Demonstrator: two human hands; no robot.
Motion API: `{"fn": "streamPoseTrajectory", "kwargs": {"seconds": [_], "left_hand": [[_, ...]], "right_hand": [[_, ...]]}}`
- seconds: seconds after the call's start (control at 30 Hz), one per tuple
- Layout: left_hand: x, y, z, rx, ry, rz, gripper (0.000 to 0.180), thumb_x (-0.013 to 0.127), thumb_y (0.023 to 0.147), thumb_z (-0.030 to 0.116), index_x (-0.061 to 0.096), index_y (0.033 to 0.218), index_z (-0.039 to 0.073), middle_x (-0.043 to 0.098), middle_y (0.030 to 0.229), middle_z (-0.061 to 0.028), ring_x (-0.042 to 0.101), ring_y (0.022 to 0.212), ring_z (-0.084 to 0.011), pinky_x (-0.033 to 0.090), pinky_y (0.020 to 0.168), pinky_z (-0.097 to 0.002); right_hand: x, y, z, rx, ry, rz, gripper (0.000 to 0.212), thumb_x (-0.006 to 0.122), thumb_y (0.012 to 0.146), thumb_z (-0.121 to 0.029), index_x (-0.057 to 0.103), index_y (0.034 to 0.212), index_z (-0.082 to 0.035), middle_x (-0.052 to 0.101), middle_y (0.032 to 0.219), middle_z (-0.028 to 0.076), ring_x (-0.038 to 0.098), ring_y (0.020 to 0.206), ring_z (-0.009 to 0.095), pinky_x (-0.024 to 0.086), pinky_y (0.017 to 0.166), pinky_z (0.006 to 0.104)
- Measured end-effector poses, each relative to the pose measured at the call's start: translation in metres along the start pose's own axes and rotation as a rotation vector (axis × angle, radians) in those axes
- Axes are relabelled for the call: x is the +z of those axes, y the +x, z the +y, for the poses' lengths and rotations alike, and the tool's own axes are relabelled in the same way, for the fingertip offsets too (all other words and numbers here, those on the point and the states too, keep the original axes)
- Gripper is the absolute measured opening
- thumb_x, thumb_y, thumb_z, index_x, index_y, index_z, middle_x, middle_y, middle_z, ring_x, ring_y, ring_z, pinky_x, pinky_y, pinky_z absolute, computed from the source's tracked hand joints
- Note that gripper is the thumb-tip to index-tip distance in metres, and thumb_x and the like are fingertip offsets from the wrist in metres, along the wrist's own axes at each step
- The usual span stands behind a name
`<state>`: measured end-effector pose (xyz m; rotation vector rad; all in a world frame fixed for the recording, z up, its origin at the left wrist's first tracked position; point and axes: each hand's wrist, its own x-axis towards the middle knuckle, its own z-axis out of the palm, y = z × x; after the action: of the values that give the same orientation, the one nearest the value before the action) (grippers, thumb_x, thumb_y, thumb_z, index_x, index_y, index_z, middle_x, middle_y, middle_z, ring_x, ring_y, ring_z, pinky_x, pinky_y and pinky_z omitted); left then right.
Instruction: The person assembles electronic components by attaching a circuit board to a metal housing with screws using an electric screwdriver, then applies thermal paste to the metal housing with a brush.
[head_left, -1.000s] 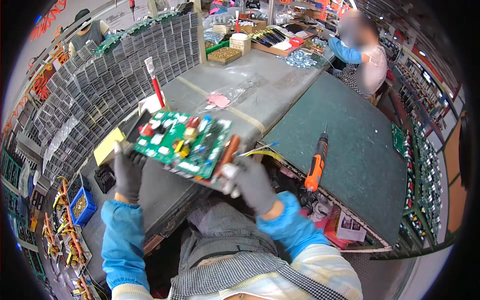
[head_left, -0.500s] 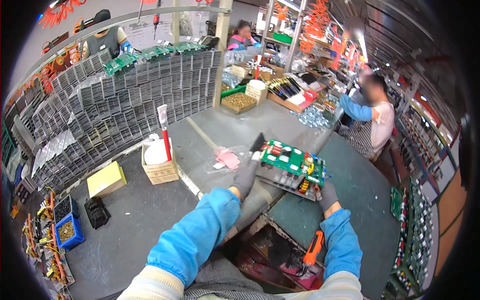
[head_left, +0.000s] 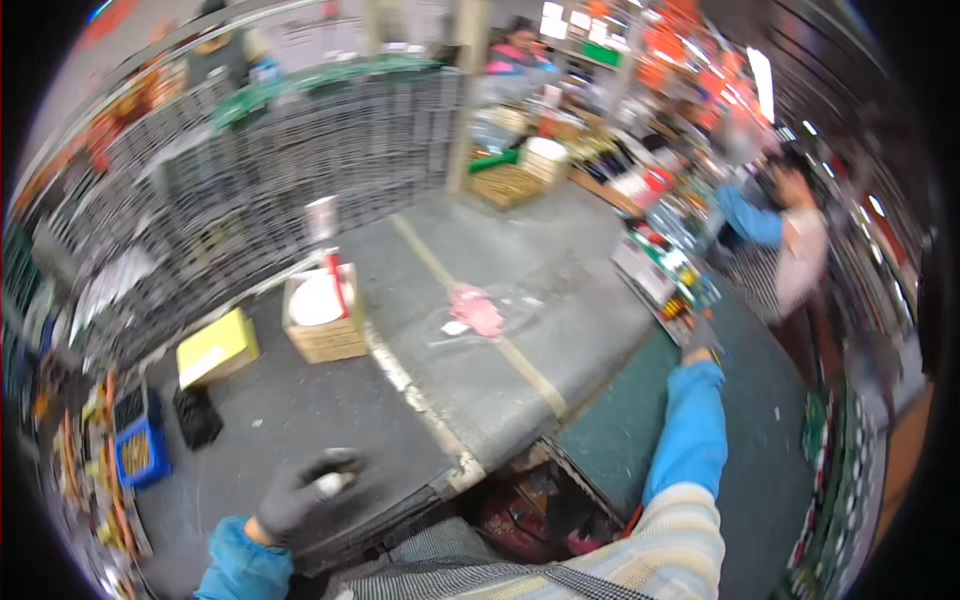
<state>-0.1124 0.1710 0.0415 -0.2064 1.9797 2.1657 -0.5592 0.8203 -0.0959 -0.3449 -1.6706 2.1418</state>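
Observation:
My right hand (head_left: 697, 338), in a grey glove, reaches forward and grips the near end of a green circuit board assembly (head_left: 665, 275). The board carries red, white and yellow parts and sits on a grey metal plate. It lies at the far edge of the green work surface, close to the co-worker. My left hand (head_left: 305, 495), gloved too, is apart from the board, over the dark table at the lower left. Its fingers are curled and smeared by motion. A pale patch shows near the thumb; I cannot tell what it is.
A carton (head_left: 325, 340) with a white container and red-handled brush stands left of centre. Near it are a yellow block (head_left: 217, 346), a black part (head_left: 197, 417) and a blue bin (head_left: 140, 455). Pink pieces (head_left: 476, 311) lie mid-table. Stacked metal plates (head_left: 300, 170) form a wall behind.
My left hand has let go of the circuit board assembly and swung to the lower left. My right hand has carried the assembly away and to the right. The view has shifted slightly.

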Motion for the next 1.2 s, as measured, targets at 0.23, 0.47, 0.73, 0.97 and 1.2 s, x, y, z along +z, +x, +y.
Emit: {"fn": "streamPoseTrajectory", "kwargs": {"seconds": [0.23,0.47,0.73,0.97,1.2], "left_hand": [[-0.049,-0.096,-0.056,0.228,-0.332,0.621,0.046,0.064,0.099,0.023,0.054,0.132,-0.006,0.06,0.13,-0.0178,0.06,0.122,-0.0288,0.051,0.103,-0.0398],[-0.097,-0.093,-0.058,0.271,-0.224,0.556,0.044,0.063,0.098,0.024,0.055,0.132,-0.004,0.063,0.125,-0.0129,0.064,0.112,-0.0217,0.053,0.096,-0.0357],[-0.235,0.035,0.119,0.518,0.365,1.047,0.092,0.078,0.082,0.048,0.04,0.147,-0.006,0.052,0.142,-0.0254,0.052,0.132,-0.0331,0.042,0.109,-0.0406],[-0.34,0.164,0.207,0.558,0.779,1.423,0.117,0.083,0.075,0.048,0.018,0.155,-0.007,0.05,0.145,-0.0289,0.052,0.132,-0.0404,0.043,0.109,-0.0424],[-0.373,0.176,0.237,0.386,0.741,1.293,0.086,0.079,0.077,0.055,0.053,0.136,-0.002,0.064,0.125,-0.0303,0.06,0.121,-0.0426,0.047,0.102,-0.0441]], "right_hand": [[-0.084,0.086,0.01,0.008,0.196,0.092,0.036,0.06,0.095,-0.033,0.067,0.106,0.001,0.068,0.095,0.011,0.063,0.089,0.022,0.052,0.083,0.037],[-0.055,0.042,-0.098,-0.046,-0.37,0.276,0.021,0.063,0.09,-0.018,0.064,0.103,-0.001,0.064,0.088,0.01,0.063,0.08,0.018,0.052,0.065,0.0279],[0.174,-0.272,-0.063,-0.724,-1.033,-0.887,0.024,0.062,0.091,-0.01,0.065,0.114,-0.005,0.066,0.106,0.007,0.063,0.099,0.02,0.051,0.085,0.0335],[0.255,-0.498,-0.054,-1.031,-0.806,-1.211,0.017,0.071,0.084,-0.012,0.066,0.1,-0.006,0.07,0.105,0.013,0.066,0.096,0.034,0.053,0.084,0.0427],[0.253,-0.507,-0.043,-1.014,-0.727,-0.959,0.009,0.065,0.089,-0.003,0.067,0.097,0.001,0.069,0.096,0.019,0.067,0.087,0.036,0.056,0.081,0.044]]}}
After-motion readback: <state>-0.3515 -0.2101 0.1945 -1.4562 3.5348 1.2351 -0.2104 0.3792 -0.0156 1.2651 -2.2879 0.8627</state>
